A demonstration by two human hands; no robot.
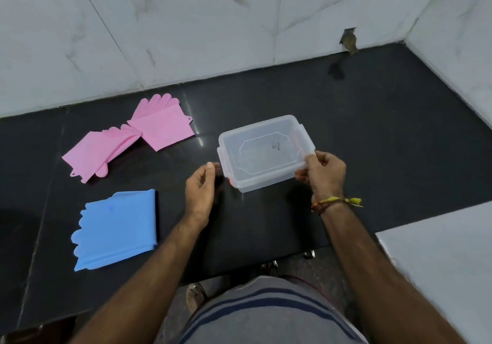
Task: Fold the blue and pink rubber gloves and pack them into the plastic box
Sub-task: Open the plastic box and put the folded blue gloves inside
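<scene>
A clear plastic box point(266, 130) with no lid stands empty on the black counter, at the middle of the view. My right hand point(323, 173) grips its near right rim, thumb over the edge. Just left of the box's near left corner, my left hand point(201, 189) hovers with fingers loosely curled, holding nothing. Two pink rubber gloves point(159, 128) point(103, 152) lie flat at the back left, their fingertips overlapping. A blue rubber glove point(117, 226) lies folded flat at the near left.
The black counter point(372, 130) ends at a white marble wall point(186, 24) behind and to the right. A white slab point(447, 258) juts in at the near right. A small hole point(348, 40) shows at the wall's base.
</scene>
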